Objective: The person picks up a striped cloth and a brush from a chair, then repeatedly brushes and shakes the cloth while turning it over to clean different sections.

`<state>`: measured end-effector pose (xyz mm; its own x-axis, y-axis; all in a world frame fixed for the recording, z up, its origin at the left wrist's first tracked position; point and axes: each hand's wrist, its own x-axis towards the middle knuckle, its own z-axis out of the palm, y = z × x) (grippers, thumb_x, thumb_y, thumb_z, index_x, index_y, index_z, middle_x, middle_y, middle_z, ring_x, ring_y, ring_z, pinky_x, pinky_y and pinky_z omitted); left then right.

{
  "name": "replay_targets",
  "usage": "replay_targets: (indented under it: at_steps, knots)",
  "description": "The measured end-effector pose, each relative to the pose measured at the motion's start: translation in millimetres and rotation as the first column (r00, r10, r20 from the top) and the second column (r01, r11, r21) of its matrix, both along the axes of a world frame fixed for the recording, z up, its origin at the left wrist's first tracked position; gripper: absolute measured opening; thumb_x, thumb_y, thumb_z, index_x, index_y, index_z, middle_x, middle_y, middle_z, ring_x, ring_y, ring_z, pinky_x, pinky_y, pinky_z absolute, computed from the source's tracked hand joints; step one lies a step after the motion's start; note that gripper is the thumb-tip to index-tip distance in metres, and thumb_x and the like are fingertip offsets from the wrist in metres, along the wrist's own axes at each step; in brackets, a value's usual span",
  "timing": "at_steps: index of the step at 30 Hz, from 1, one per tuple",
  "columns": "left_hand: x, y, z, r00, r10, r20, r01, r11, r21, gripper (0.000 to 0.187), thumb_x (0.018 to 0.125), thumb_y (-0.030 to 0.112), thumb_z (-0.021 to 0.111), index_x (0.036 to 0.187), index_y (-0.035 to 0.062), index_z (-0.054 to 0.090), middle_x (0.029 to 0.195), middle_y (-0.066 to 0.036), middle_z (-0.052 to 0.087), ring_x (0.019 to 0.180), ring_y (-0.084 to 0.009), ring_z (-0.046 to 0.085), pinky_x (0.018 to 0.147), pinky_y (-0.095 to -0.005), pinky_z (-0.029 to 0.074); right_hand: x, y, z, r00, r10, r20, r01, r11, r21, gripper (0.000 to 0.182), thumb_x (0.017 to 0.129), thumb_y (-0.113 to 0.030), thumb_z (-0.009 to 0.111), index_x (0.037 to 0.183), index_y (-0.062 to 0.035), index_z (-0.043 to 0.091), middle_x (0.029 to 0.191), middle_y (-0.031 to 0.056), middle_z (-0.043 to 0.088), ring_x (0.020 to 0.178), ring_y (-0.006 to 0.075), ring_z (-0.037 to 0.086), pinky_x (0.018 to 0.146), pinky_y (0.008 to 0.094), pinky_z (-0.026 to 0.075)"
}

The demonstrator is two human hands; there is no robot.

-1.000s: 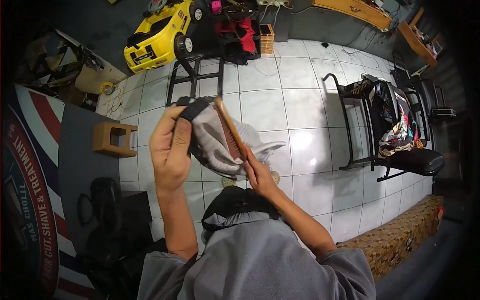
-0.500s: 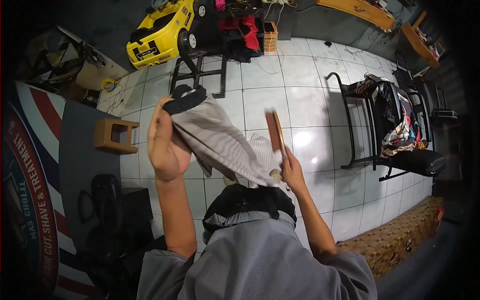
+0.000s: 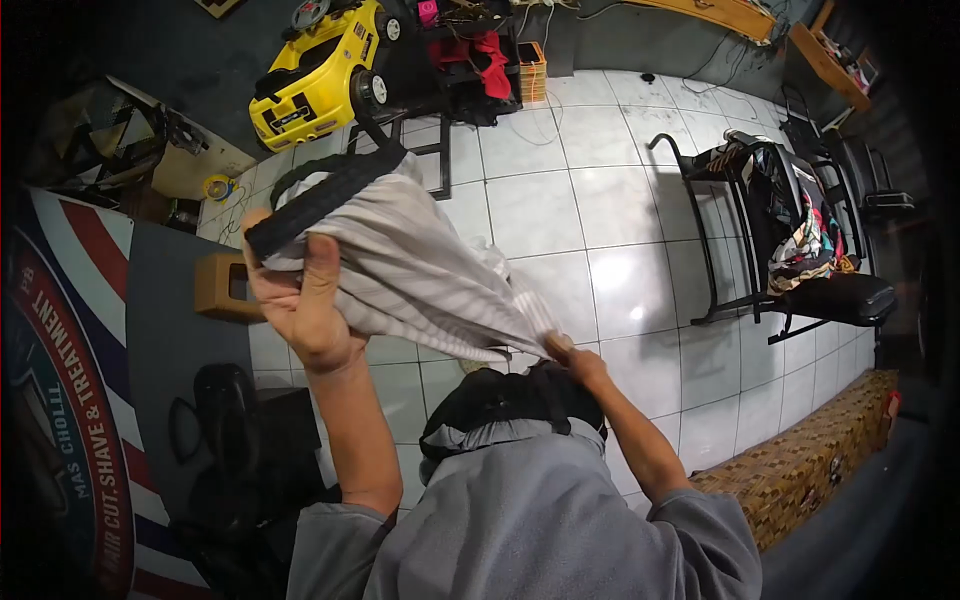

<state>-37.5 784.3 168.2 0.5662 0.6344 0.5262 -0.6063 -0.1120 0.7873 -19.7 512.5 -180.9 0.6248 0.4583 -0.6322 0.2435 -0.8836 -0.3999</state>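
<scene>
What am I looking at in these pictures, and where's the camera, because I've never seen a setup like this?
There's no machine here, just a person's bare hands. Every picture comes from one camera worn on the person's head, looking forward and down. The left hand holds a pale striped cloth near its dark band, and the right hand grips its lower end, so the cloth stretches between them. I can't tell whether the right hand holds anything else. Below is a tiled floor, with a brown stool to the left and a black chair to the right.
</scene>
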Motion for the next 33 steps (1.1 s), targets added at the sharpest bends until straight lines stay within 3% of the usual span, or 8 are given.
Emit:
replay_targets:
  at_steps: [5, 12, 16, 18, 22, 25, 29, 33]
  knots:
    - [4, -1, -3, 0.992, -0.102, -0.071, 0.104, 0.994, 0.030, 0.032, 0.071, -0.003, 0.067, 0.097, 0.0035, 0.049, 0.093, -0.005, 0.056, 0.086, -0.0116, 0.052, 0.082, -0.0241, 0.039, 4, -24, -13, 0.962, -0.264, 0.066, 0.237, 0.932, 0.276, 0.044, 0.083, -0.021, 0.051, 0.125, -0.0104, 0.039, 0.079, 0.0192, 0.061, 0.073, 0.0352, 0.060, 0.062, 0.0416, 0.045]
    - [9, -12, -4, 0.963, -0.231, -0.140, 0.247, 0.962, 0.113, 0.030, 0.067, -0.003, 0.069, 0.079, 0.0072, 0.044, 0.083, -0.006, 0.055, 0.074, -0.0102, 0.049, 0.072, -0.0219, 0.037, 8, 70, 230, 0.770, -0.203, -0.605, 0.629, 0.080, 0.774, 0.045, 0.094, -0.016, 0.037, 0.136, -0.0090, 0.025, 0.061, 0.0004, 0.040, 0.052, 0.0066, 0.038, 0.048, 0.0217, 0.033]
    - [6, -4, -2, 0.997, -0.039, -0.072, 0.054, 0.976, 0.210, 0.031, 0.067, -0.001, 0.069, 0.091, 0.0045, 0.049, 0.092, -0.009, 0.056, 0.084, -0.0152, 0.051, 0.084, -0.0275, 0.037, -2, 87, 184, 0.911, -0.061, -0.407, 0.411, 0.150, 0.899, 0.046, 0.093, -0.014, 0.035, 0.137, -0.0073, 0.022, 0.063, 0.0056, 0.046, 0.055, 0.0126, 0.043, 0.057, 0.0237, 0.037]
    - [-5, 13, -13, 0.994, 0.076, -0.080, -0.056, 0.970, 0.236, 0.040, 0.068, 0.000, 0.069, 0.103, 0.0016, 0.049, 0.100, -0.010, 0.055, 0.091, -0.0174, 0.051, 0.091, -0.0300, 0.035, 0, 80, 123, 0.984, -0.103, -0.144, 0.177, 0.524, 0.833, 0.050, 0.091, -0.012, 0.038, 0.138, -0.0107, 0.021, 0.071, 0.0168, 0.056, 0.060, 0.0248, 0.054, 0.061, 0.0321, 0.044]
    - [-9, 22, -21, 0.976, 0.216, -0.029, -0.211, 0.971, 0.110, 0.047, 0.069, 0.003, 0.070, 0.109, -0.0013, 0.048, 0.103, -0.009, 0.054, 0.094, -0.0174, 0.050, 0.093, -0.0307, 0.034, 3, 2, 0, 0.992, 0.028, -0.120, -0.023, 0.999, 0.042, 0.054, 0.084, -0.017, 0.043, 0.134, -0.0249, 0.024, 0.087, 0.0235, 0.061, 0.082, 0.0356, 0.061, 0.070, 0.0451, 0.048]
    - [-17, 28, -16, 0.986, 0.135, -0.098, -0.099, 0.948, 0.304, 0.051, 0.068, 0.006, 0.071, 0.112, -0.0019, 0.046, 0.102, -0.009, 0.053, 0.094, -0.0172, 0.051, 0.091, -0.0307, 0.036, 1, -42, -26, 0.945, -0.225, -0.238, 0.170, 0.958, -0.231, 0.030, 0.084, -0.026, 0.046, 0.099, -0.0036, 0.059, 0.090, 0.0211, 0.062, 0.086, 0.0334, 0.061, 0.074, 0.0423, 0.049]
    - [-11, 8, -20, 0.960, -0.228, -0.164, 0.237, 0.971, 0.037, 0.040, 0.061, -0.001, 0.073, 0.075, 0.0097, 0.037, 0.086, -0.013, 0.053, 0.086, -0.0240, 0.054, 0.085, -0.0315, 0.038, 25, -26, 8, 0.958, -0.288, 0.012, 0.271, 0.913, 0.303, 0.035, 0.090, -0.029, 0.043, 0.108, -0.0015, 0.055, 0.077, 0.0203, 0.061, 0.070, 0.0335, 0.060, 0.059, 0.0402, 0.047]
    - [-12, 10, -20, 0.874, -0.363, -0.322, 0.441, 0.872, 0.212, 0.037, 0.058, -0.014, 0.062, 0.056, 0.0079, 0.032, 0.062, -0.008, 0.044, 0.057, -0.0149, 0.040, 0.068, -0.0305, 0.041, 39, 38, 168, 0.743, -0.250, -0.621, 0.663, 0.399, 0.634, 0.041, 0.094, -0.028, 0.038, 0.131, -0.0094, 0.039, 0.061, -0.0018, 0.041, 0.051, 0.0067, 0.038, 0.045, 0.0210, 0.033]
